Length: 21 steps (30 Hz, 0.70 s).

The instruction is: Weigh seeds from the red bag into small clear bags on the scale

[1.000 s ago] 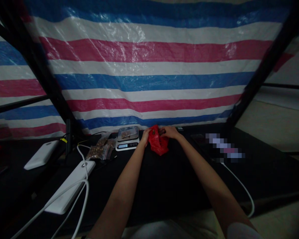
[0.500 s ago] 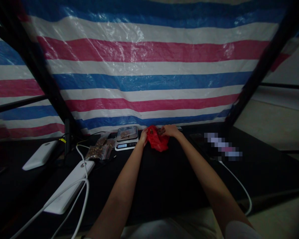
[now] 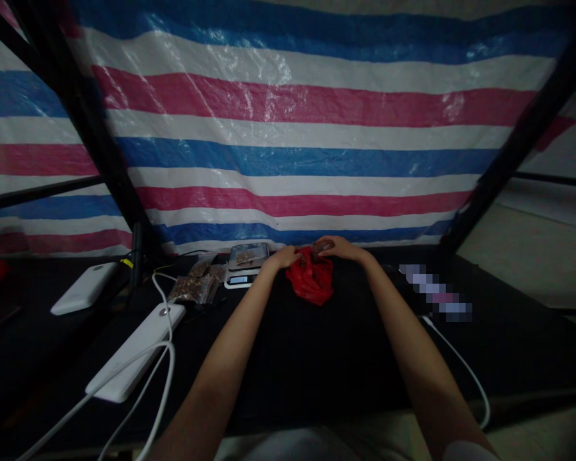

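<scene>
A red plastic bag (image 3: 311, 285) sits on the black table in front of me, its mouth facing up. My left hand (image 3: 283, 258) is closed on the left side of its rim. Over the bag's right edge, my right hand (image 3: 342, 248) grips a small clear bag of brown pieces (image 3: 323, 245); its contents are too dim to name. Just left of my left hand stands a white digital scale (image 3: 239, 281) with a lit display. On its tray lies another small packet (image 3: 246, 257) of brown bits.
Several clear zip bags of brown pieces (image 3: 192, 289) lie left of the scale. Nearer are two white power banks (image 3: 137, 352) with white cables (image 3: 166, 403). A blurred-out object (image 3: 436, 291) with a cable lies right. Striped tarp (image 3: 288, 153) hangs behind, between dark frame posts.
My right hand has come up slightly with the small clear bag, which now shows above the red bag's rim. The red bag has sagged slightly nearer me. The view has shifted a little.
</scene>
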Motion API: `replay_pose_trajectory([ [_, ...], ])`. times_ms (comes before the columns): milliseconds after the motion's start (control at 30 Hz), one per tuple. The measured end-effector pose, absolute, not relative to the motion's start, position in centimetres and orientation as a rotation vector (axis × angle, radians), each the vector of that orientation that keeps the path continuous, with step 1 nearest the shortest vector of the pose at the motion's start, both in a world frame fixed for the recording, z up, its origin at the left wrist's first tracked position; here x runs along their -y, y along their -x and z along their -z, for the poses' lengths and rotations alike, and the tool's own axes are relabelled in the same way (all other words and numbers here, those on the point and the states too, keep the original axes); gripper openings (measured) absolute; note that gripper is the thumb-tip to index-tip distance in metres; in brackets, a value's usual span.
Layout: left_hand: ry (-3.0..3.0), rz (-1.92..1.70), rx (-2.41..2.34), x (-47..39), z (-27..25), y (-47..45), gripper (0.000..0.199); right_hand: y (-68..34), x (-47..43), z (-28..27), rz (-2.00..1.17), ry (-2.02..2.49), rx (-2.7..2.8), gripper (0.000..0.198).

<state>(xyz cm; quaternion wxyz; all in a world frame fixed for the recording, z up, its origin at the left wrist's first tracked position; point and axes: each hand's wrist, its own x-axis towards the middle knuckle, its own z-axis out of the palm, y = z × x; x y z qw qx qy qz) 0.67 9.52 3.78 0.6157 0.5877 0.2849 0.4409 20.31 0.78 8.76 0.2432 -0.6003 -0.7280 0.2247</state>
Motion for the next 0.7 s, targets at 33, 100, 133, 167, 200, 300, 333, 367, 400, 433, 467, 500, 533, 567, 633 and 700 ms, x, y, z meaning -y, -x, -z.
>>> replay_pose_trajectory([
  [33, -1.393, -0.986, -0.679, -9.9, -4.7, 0.2, 0.012, -20.1, -0.8, -8.8, -0.653, 1.58, 1.972, 0.041],
  [100, -1.466, -0.957, -0.729, -10.8, -6.5, 2.6, 0.01, -19.3, -0.8, -9.0, -0.694, 1.504, 1.949, 0.041],
  [133, -1.628, -0.89, -0.793, -11.2, -7.1, 4.1, 0.009, -18.8, -0.8, -9.1, -0.702, 1.484, 1.949, 0.042],
  [167, -1.775, -0.863, -0.867, -11.6, -7.6, 5.7, 0.014, -18.1, -0.8, -9.1, -0.706, 1.472, 1.958, 0.042],
  [200, -1.878, -0.842, -0.935, -11.9, -7.8, 7.2, 0.022, -17.5, -0.9, -9.2, -0.71, 1.462, 1.974, 0.042],
  [300, -1.911, -0.757, -1.081, -12.7, -7.2, 11.0, 0.037, -15.4, -1.3, -9.3, -0.708, 1.429, 2.053, 0.039],
  [333, -1.919, -0.715, -1.118, -12.9, -6.7, 11.8, 0.04, -14.7, -1.6, -9.3, -0.7, 1.421, 2.08, 0.039],
  [367, -1.938, -0.688, -1.14, -13.2, -6.1, 12.3, 0.041, -14.1, -1.8, -9.2, -0.688, 1.422, 2.103, 0.039],
  [400, -1.961, -0.679, -1.146, -13.4, -5.6, 12.6, 0.043, -13.6, -2.1, -9.2, -0.677, 1.432, 2.123, 0.039],
  [433, -1.98, -0.695, -1.134, -13.6, -5.1, 12.7, 0.043, -13.1, -2.4, -9.1, -0.663, 1.449, 2.136, 0.039],
  [467, -1.994, -0.726, -1.111, -13.7, -4.7, 12.7, 0.044, -12.7, -2.6, -9.1, -0.647, 1.469, 2.145, 0.04],
  [500, -2.002, -0.758, -1.085, -13.8, -4.5, 12.6, 0.044, -12.4, -2.7, -9.0, -0.629, 1.488, 2.152, 0.04],
  [533, -2.009, -0.791, -1.063, -13.8, -4.4, 12.5, 0.044, -12.0, -2.9, -9.0, -0.609, 1.502, 2.162, 0.04],
  [567, -2.022, -0.818, -1.045, -13.8, -4.4, 12.4, 0.044, -11.7, -2.9, -9.0, -0.586, 1.51, 2.177, 0.041],
  [633, -2.087, -0.841, -1.029, -13.5, -4.5, 12.2, 0.045, -11.2, -3.1, -9.1, -0.534, 1.514, 2.217, 0.042],
  [700, -2.166, -0.846, -1.025, -13.1, -4.7, 12.2, 0.049, -10.9, -3.2, -9.2, -0.495, 1.52, 2.254, 0.043],
])
